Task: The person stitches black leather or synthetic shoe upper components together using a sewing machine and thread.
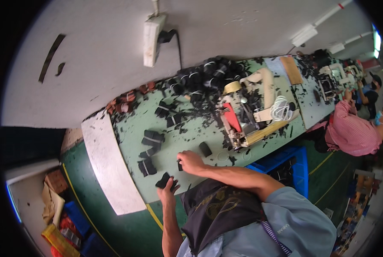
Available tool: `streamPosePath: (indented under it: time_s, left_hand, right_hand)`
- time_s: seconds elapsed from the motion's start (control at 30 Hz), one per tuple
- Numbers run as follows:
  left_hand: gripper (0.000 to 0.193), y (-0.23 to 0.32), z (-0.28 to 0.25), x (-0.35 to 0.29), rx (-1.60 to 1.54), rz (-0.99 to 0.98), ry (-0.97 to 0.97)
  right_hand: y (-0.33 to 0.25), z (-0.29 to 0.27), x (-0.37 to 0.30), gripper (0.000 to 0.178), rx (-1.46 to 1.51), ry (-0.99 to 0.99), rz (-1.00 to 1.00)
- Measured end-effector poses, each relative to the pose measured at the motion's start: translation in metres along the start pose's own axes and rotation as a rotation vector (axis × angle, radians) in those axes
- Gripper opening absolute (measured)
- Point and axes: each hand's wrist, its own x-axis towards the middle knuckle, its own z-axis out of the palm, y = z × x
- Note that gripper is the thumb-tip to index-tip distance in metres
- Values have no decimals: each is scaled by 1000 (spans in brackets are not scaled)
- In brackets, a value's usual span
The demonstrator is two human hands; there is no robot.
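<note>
My left hand (169, 188) is closed on a black piece (163, 180) near the table's front edge. A little farther off and to the right, my right hand (190, 162) pinches a small dark piece (180, 165), mostly hidden by the fingers; what kind of piece it is cannot be made out. Beyond the hands, bundles of black pieces (152, 138) lie on the green table, several tied with pale bands; another bundle (147, 167) sits just left of them. To the right of my right hand stands a black roll-like piece (205, 149), with thin pale rings (222, 156) beside it.
A beige machine (266, 88) with a red plate (232, 117) occupies the table's right part. Black bundles (208, 73) are heaped along the wall, with brown ones (122, 103) at left. A white board (110, 167) covers the left end. A blue crate (300, 171) stands below; people (354, 128) work at right.
</note>
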Motion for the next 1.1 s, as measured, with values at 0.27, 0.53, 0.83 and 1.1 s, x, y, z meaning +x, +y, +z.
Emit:
streamPosePath:
  time_s: [0.27, 0.53, 0.83, 1.1]
  left_hand:
    - [36, 10, 5, -8, 81, 104, -201]
    - [41, 29, 44, -26, 181, 99, -355]
    - [32, 36, 56, -26, 111, -12, -412]
    - [26, 29, 57, -21, 24, -116, -394]
  right_hand:
    - [-46, -34, -10, 31, 511, -196, 64]
    - [-37, -64, -30, 22, 809, -289, 296]
    - [-45, -90, -39, 13, 979, -246, 453]
    - [-41, -86, -44, 27, 915, -233, 497]
